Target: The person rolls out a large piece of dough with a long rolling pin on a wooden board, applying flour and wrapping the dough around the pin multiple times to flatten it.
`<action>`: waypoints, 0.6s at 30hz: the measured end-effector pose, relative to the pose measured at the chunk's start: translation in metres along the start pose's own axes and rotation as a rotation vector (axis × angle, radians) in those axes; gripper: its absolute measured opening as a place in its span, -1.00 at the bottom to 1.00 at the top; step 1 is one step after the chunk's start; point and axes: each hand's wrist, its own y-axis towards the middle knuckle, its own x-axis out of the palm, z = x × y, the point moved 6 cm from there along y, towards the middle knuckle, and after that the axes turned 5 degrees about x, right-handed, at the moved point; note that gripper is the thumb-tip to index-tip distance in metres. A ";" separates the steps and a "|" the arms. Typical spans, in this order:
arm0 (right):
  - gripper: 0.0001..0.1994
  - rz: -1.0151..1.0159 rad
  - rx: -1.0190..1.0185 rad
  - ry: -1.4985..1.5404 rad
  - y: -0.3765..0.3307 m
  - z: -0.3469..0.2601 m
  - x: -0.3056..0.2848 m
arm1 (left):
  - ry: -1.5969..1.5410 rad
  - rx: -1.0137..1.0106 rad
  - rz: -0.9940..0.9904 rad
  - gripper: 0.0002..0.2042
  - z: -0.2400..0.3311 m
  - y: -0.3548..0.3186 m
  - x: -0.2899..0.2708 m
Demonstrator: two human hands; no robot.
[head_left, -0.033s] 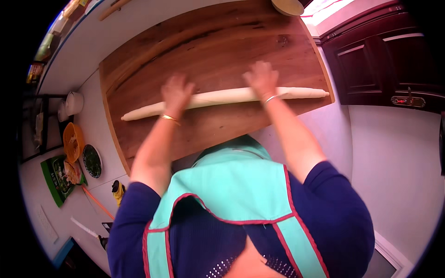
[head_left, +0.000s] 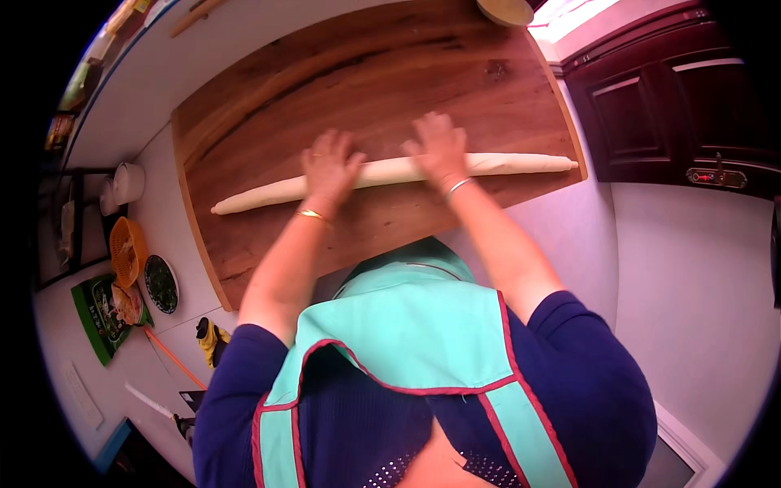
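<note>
A long pale roll of dough (head_left: pixel 389 171) lies across the wooden board (head_left: pixel 390 98), slanting slightly up to the right. It looks wrapped around a rolling pin, whose narrow tip (head_left: pixel 574 164) pokes out at the right end; the middle of the pin is hidden. My left hand (head_left: pixel 329 171) rests on the roll left of its centre, fingers spread and pointing away from me. On the other side of the centre, my right hand (head_left: pixel 440 150) presses the roll with its fingers apart. Neither hand wraps around it.
A pale round bowl (head_left: pixel 506 11) sits at the board's far right corner. Left of the board are an orange basket (head_left: pixel 128 252), a bowl of greens (head_left: pixel 161 283), a green bag (head_left: pixel 102 317) and white pots (head_left: pixel 128 183). A dark red door (head_left: pixel 667 106) stands at right.
Both hands have come closer together along the roll: the left slid right, the right slid left. The dough roll lies nearly where it was.
</note>
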 end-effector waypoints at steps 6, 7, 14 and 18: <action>-0.41 0.135 -0.094 -0.063 0.035 -0.019 0.018 | -0.003 -0.001 0.134 -0.51 0.001 0.051 0.002; -0.43 0.021 -0.053 -0.063 0.040 -0.006 0.015 | 0.002 -0.035 0.095 -0.50 -0.024 0.041 0.002; -0.43 -0.045 0.228 -0.287 -0.023 0.151 -0.044 | 0.280 -0.320 0.036 -0.54 -0.191 -0.060 -0.014; -0.42 -0.011 0.280 -0.100 0.085 0.129 -0.012 | 0.298 -0.325 0.084 -0.48 -0.241 0.008 -0.002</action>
